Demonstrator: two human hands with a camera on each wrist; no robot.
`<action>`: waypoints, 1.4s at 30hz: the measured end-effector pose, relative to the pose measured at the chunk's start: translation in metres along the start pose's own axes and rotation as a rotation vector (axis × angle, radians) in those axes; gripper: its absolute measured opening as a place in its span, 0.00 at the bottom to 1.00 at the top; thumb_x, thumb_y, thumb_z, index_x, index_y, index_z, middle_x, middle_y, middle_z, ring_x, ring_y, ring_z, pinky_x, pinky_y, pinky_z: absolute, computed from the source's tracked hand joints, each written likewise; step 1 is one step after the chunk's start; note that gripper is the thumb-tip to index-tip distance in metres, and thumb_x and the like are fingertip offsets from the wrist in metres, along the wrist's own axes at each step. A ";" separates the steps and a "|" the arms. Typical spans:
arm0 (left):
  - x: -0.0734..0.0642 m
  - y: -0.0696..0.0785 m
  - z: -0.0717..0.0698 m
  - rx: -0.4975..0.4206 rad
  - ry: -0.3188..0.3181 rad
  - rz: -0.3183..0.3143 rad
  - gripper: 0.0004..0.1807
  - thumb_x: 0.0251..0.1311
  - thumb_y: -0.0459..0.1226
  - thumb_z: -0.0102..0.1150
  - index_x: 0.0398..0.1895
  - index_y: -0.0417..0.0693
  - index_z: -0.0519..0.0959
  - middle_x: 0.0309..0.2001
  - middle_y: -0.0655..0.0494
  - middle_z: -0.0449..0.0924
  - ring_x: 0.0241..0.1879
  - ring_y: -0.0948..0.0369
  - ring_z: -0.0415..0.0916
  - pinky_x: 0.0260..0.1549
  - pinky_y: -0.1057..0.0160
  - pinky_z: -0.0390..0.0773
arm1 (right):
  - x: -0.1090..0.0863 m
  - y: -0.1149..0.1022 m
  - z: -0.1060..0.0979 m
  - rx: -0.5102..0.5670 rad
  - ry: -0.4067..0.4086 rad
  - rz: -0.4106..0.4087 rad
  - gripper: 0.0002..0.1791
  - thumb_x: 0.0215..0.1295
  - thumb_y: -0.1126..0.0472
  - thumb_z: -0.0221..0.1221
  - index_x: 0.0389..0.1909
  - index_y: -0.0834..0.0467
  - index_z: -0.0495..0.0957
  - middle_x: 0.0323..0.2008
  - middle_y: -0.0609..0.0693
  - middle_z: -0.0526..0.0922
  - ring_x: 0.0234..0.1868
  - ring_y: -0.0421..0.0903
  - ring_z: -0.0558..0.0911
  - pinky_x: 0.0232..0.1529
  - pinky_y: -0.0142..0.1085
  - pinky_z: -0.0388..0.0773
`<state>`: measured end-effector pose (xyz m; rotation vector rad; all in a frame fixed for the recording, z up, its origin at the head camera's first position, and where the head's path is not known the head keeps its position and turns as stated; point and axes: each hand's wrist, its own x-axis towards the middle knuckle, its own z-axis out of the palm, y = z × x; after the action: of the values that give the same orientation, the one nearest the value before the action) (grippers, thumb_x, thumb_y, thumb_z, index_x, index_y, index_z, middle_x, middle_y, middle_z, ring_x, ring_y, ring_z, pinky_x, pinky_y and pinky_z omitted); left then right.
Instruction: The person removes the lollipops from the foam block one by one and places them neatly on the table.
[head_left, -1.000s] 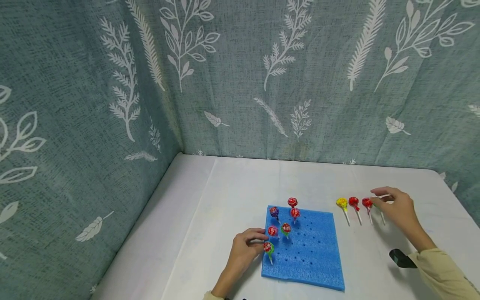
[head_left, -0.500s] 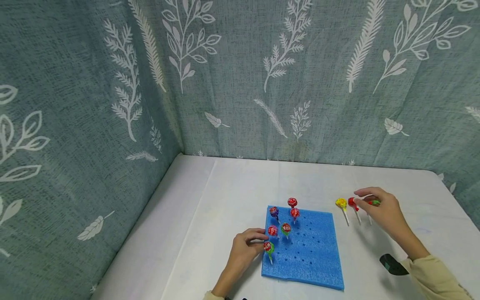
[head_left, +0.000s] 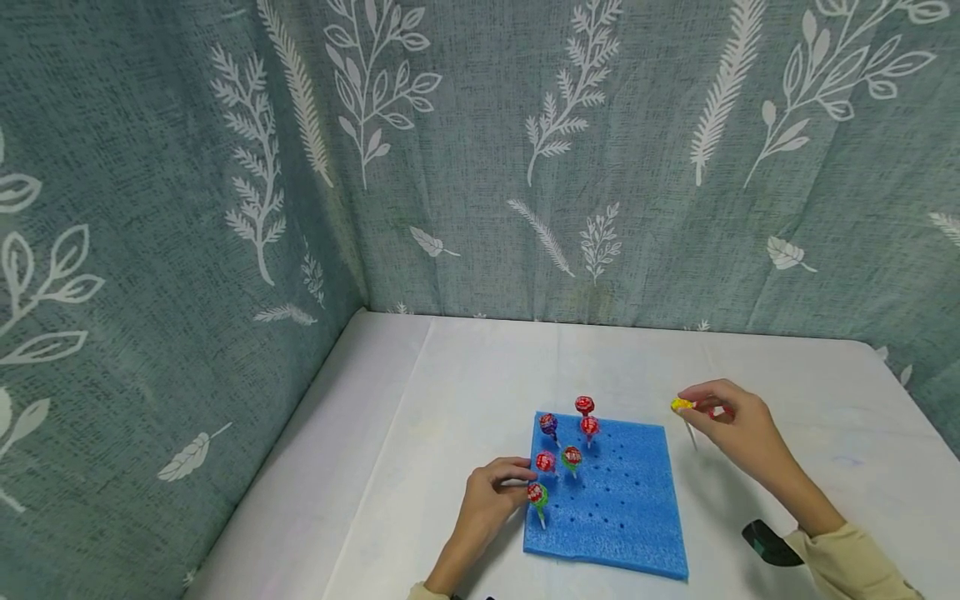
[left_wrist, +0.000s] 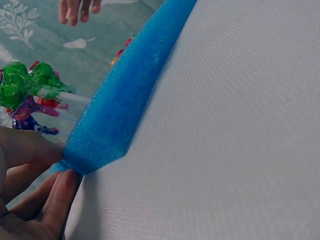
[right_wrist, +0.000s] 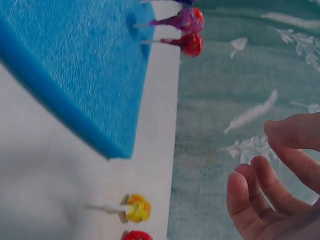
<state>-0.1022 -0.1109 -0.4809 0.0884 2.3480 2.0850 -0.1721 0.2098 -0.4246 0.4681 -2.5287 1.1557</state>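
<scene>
My left hand [head_left: 487, 500] pinches the left edge of a blue foam board [head_left: 645, 500], its thumb and fingers at the edge in the left wrist view. Several wrapped lollipops stand in holes along the board's left part, among them a green-and-red lollipop [head_left: 536, 493] beside that hand and a purple lollipop [head_left: 548, 423]. Over a row of loose lollipops hovers my right hand [head_left: 738, 425], fingers parted and nothing between them in the right wrist view. Nearest to it lies a yellow lollipop [right_wrist: 137, 208] on the table, with a red lollipop [right_wrist: 137, 236] beside it. The hand hides most of the row.
Rows of small holes run across the board's middle. A white cloth [head_left: 420, 400] covers the table, and a leaf-patterned green curtain [head_left: 480, 167] rises behind it and along the left. A dark device [head_left: 771, 543] sits at the right wrist.
My right hand has moved left along the row of lollipops, from the far right one to above the yellow one. The left hand and the board have stayed in place.
</scene>
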 end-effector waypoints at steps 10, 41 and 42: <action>-0.002 0.001 0.000 0.021 0.003 -0.001 0.09 0.46 0.21 0.61 0.34 0.29 0.82 0.47 0.36 0.78 0.42 0.46 0.80 0.37 0.69 0.81 | -0.001 -0.013 0.010 0.052 -0.038 -0.006 0.10 0.56 0.65 0.65 0.40 0.57 0.81 0.37 0.50 0.81 0.35 0.33 0.76 0.27 0.29 0.76; 0.011 -0.036 0.000 0.024 0.022 -0.029 0.10 0.45 0.23 0.64 0.32 0.40 0.85 0.46 0.48 0.80 0.40 0.57 0.82 0.37 0.68 0.81 | -0.001 -0.035 0.053 0.164 -0.162 0.056 0.10 0.57 0.61 0.65 0.41 0.57 0.81 0.39 0.52 0.81 0.39 0.49 0.80 0.34 0.29 0.79; 0.011 -0.036 0.000 0.024 0.021 -0.031 0.10 0.45 0.23 0.64 0.32 0.40 0.85 0.46 0.49 0.80 0.40 0.58 0.82 0.37 0.68 0.81 | -0.001 -0.034 0.055 0.166 -0.164 0.056 0.10 0.57 0.61 0.65 0.40 0.57 0.81 0.39 0.52 0.81 0.39 0.49 0.80 0.34 0.29 0.79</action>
<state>-0.1146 -0.1143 -0.5162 0.0295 2.3706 2.0544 -0.1651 0.1463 -0.4365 0.5573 -2.6093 1.4089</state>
